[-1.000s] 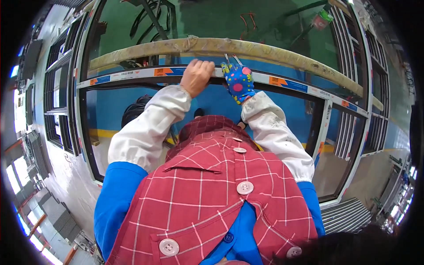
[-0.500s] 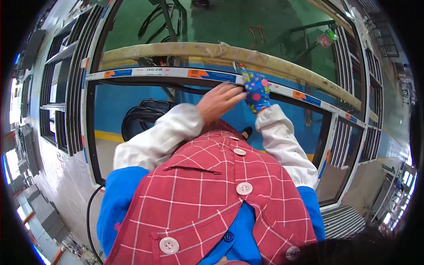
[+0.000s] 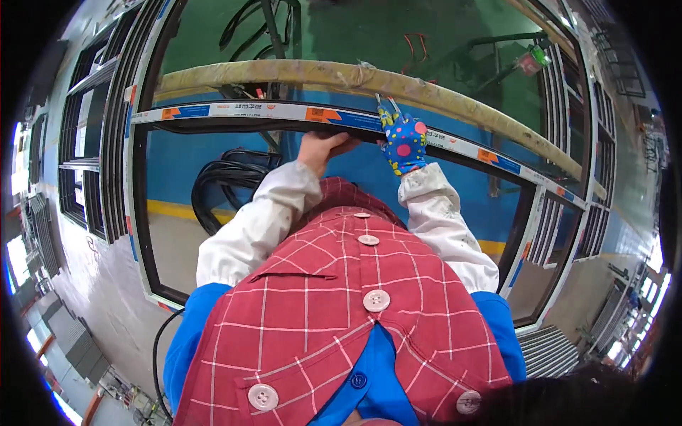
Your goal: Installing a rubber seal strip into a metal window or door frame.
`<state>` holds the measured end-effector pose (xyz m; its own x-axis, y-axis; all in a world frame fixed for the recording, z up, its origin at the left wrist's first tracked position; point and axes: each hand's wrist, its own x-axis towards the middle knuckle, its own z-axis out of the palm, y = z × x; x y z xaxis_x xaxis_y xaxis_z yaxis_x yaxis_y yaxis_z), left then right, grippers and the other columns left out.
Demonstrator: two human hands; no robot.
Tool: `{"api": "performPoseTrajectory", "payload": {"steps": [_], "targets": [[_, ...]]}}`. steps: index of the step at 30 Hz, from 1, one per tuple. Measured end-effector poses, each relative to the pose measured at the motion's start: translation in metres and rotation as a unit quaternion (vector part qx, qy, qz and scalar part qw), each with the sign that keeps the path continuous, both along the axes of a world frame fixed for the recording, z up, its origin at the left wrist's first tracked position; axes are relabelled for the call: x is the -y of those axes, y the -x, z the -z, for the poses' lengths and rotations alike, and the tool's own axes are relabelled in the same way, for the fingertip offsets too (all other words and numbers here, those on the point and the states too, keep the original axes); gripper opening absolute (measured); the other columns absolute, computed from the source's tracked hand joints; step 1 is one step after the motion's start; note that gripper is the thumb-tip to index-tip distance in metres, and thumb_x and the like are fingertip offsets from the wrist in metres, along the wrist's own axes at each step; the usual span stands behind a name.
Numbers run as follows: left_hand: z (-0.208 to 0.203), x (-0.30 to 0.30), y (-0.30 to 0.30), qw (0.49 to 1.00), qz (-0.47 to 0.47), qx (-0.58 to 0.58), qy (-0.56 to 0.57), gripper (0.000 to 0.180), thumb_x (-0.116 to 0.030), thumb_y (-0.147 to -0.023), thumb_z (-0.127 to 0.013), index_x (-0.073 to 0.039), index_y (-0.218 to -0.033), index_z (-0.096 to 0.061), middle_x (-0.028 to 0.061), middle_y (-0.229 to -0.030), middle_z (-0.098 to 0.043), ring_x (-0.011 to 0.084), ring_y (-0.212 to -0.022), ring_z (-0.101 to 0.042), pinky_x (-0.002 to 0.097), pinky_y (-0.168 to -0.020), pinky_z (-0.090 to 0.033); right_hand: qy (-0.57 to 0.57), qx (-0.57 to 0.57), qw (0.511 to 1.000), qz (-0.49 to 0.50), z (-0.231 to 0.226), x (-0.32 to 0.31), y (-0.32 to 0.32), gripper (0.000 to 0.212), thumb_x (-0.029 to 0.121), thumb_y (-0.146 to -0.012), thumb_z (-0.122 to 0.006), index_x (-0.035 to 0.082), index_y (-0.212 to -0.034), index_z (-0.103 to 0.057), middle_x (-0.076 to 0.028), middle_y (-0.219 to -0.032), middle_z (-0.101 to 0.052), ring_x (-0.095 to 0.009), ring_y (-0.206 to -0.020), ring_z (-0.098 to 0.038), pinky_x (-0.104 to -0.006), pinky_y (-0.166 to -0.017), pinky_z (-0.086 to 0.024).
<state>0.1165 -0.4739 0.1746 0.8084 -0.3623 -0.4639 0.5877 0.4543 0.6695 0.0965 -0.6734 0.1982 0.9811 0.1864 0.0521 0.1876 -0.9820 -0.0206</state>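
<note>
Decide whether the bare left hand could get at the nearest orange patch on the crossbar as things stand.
Probably yes: the left hand is at the near edge of the crossbar, close to the orange patch, and nothing covers it; the gloved right hand is off to the right.

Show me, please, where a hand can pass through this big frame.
Probably between the left hand and right hand, from apron to crossbar; also between the right sleeve and vertical bar. Crowded: left of the left hand, where a black cable coil shows.
</note>
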Motion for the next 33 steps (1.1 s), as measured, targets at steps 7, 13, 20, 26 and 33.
{"api": "performPoseTrajectory", "payload": {"steps": [7, 13, 20, 26, 33], "targets": [[0.005, 0.017, -0.005, 0.996, 0.007, -0.086, -0.007, 0.025, 0.001, -0.084, -0.056, 0.008, -0.108, -0.053, 0.0224, -0.1, -0.061, 0.0338, -0.088, -0.064, 0.0389, -0.082, -0.053, -0.154, 0.07, 0.978, -0.123, -0.01, 0.014, -0.004, 0.066, 0.031, -0.066, -0.07, 0.013, -0.126, -0.049, -0.011, -0.105, -0.06, -0.027, -0.095, -0.056, -0.0392, -0.077, -0.045], [0.005, 0.028, 0.01, 0.996, -0.06, -0.05, -0.039, 0.023, -0.001, -0.085, -0.055, 0.01, -0.106, -0.053, 0.0238, -0.095, -0.062, 0.0344, -0.087, -0.064, 0.0395, -0.077, -0.055, -0.141, 0.059, 0.987, -0.05, -0.004, 0.004, -0.004, 0.051, 0.027, -0.071, -0.066, 0.016, -0.119, -0.056, -0.008, -0.089, -0.06, -0.027, -0.083, -0.057, -0.0389, -0.072, -0.047], [0.007, 0.031, 0.012, 0.995, -0.063, -0.047, -0.058, 0.024, -0.003, -0.084, -0.057, 0.012, -0.103, -0.053, 0.0227, -0.094, -0.063, 0.0336, -0.083, -0.065, 0.0425, -0.079, -0.054, -0.133, 0.121, 0.983, -0.037, 0.008, 0.001, -0.007, 0.046, 0.026, -0.07, -0.064, 0.011, -0.113, -0.059, -0.008, -0.088, -0.059, -0.025, -0.084, -0.056, -0.0372, -0.066, -0.044], [0.014, 0.02, 0.007, 0.995, -0.058, -0.042, -0.068, 0.028, -0.006, -0.082, -0.061, 0.009, -0.105, -0.055, 0.0188, -0.094, -0.063, 0.0311, -0.082, -0.065, 0.0404, -0.079, -0.054, -0.106, 0.133, 0.983, -0.063, 0.011, -0.026, -0.015, 0.042, 0.029, -0.073, -0.061, 0.012, -0.112, -0.06, -0.008, -0.094, -0.06, -0.024, -0.089, -0.055, -0.0367, -0.07, -0.043], [0.009, -0.067, -0.024, 0.999, -0.043, -0.013, -0.031, 0.034, -0.003, -0.083, -0.057, 0.009, -0.114, -0.049, 0.0228, -0.105, -0.06, 0.0344, -0.095, -0.061, 0.0408, -0.083, -0.052, -0.148, 0.128, 0.98, -0.034, 0.012, -0.042, -0.018, 0.047, 0.027, -0.071, -0.067, 0.014, -0.115, -0.058, -0.01, -0.093, -0.059, -0.027, -0.087, -0.056, -0.0398, -0.072, -0.045]]}}
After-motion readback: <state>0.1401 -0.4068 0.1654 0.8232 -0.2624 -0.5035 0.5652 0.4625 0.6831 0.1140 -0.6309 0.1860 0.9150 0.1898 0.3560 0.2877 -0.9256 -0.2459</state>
